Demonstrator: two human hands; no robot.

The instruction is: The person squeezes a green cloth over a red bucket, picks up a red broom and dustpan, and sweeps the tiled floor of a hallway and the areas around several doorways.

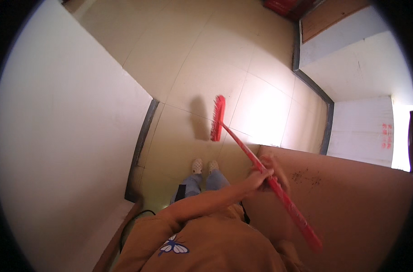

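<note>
A red long-handled floor brush (218, 117) slants across the view, its bristles facing left. A shadow lies on the floor apart from the brush head, which looks raised above the tiles. My left hand (260, 179) is closed around the middle of the red handle (293, 210), thumb on top. My right hand (278, 170) is blurred by motion just behind the handle at the same height. Whether its fingers grip the handle is unclear. The handle's upper end reaches down to the right, past my right arm.
Beige floor tiles (193, 78) stretch ahead of my light clogs (197, 166). A white wall (73, 136) with dark skirting stands at left. To the right are a brown door panel (346, 197) with dark specks and a pale panel (361, 125) bearing red writing. A black cable (126, 224) hangs lower left.
</note>
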